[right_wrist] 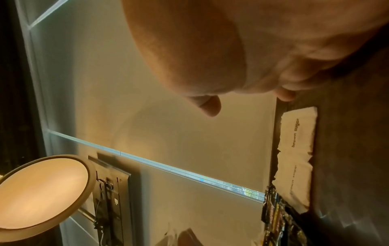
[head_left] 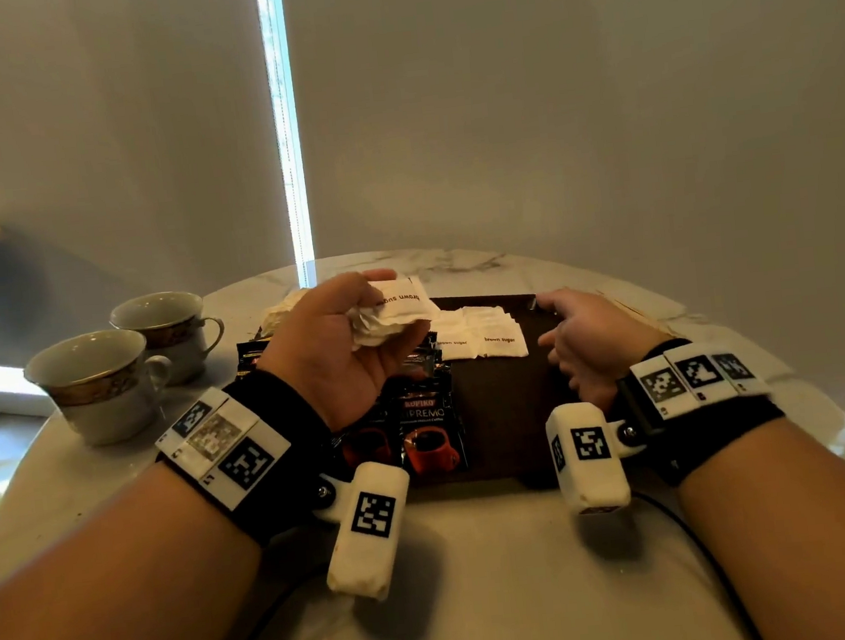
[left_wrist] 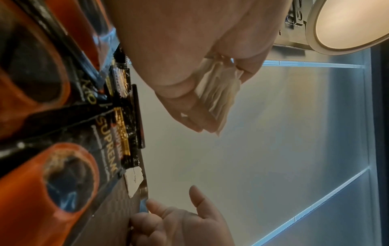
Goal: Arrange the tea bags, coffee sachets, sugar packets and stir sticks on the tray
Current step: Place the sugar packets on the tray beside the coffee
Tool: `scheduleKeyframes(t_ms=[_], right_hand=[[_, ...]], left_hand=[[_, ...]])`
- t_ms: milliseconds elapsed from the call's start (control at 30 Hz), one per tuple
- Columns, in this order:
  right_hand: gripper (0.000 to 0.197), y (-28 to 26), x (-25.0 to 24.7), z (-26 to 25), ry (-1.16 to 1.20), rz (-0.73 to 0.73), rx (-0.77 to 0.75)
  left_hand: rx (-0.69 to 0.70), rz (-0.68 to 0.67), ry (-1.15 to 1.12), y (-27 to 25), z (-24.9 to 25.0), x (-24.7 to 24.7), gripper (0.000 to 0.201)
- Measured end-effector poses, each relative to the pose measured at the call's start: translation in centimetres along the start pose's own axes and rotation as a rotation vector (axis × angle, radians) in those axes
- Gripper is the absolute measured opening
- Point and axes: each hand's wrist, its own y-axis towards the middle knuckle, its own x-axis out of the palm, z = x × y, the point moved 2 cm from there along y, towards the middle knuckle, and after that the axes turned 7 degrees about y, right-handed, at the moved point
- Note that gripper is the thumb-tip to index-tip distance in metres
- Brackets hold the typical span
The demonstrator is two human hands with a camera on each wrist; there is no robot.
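Note:
My left hand (head_left: 383, 305) is lifted above the tray's left part and grips a crumpled bunch of white brown sugar packets (head_left: 398, 306); the left wrist view shows the packets (left_wrist: 219, 94) edge-on between thumb and fingers. More sugar packets (head_left: 484, 337) lie in a row at the far side of the dark tray (head_left: 502, 415). Black Kopiko coffee sachets (head_left: 425, 422) overlap on its left half. My right hand (head_left: 565, 326) hovers over the tray's right side, fingers loose and holding nothing. In the right wrist view a fingertip (right_wrist: 285, 95) touches the tray's far rim.
Two patterned teacups (head_left: 106, 381) stand at the table's left. A pale pile of sachets (head_left: 282, 307) lies behind my left hand. Thin wooden stir sticks (head_left: 636, 314) lie on the marble table right of the tray. The tray's right half is bare.

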Motion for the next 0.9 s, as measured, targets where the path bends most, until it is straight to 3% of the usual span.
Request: scheduleKeyframes(t_ms=[167, 267, 367, 533, 700, 833, 900], right_hand=[[0.052, -1.7, 0.4, -0.3, -0.121, -0.088, -0.007], [0.034, -2.6, 1.0, -0.6, -0.204, -0.061, -0.100], [0.057, -2.8, 1.2, -0.7, -0.293, -0.088, -0.192], [0.053, -3.5, 1.7, -0.6, -0.403, -0.145, -0.125], [0.062, -3.4, 1.6, -0.6, -0.342, -0.170, -0.087], [0.046, -4.0, 2.0, -1.2, -0.141, -0.078, -0.335], [0.058, -4.8, 2.6, -1.5, -0.016, -0.151, -0.447]], left_hand=[[-0.004, -0.002, -0.003, 0.1, -0.1, 0.1, 0.021], [-0.008, -0.006, -0.003, 0.2, -0.3, 0.0, 0.021], [-0.009, -0.006, 0.005, 0.2, -0.2, -0.1, 0.021], [-0.013, 0.000, -0.006, 0.1, -0.2, -0.2, 0.021], [-0.012, -0.010, 0.008, 0.0, -0.3, 0.0, 0.022], [-0.058, -0.086, 0.046, -0.2, -0.5, 0.0, 0.024], [-0.064, -0.137, 0.082, -0.3, -0.6, 0.2, 0.023]])
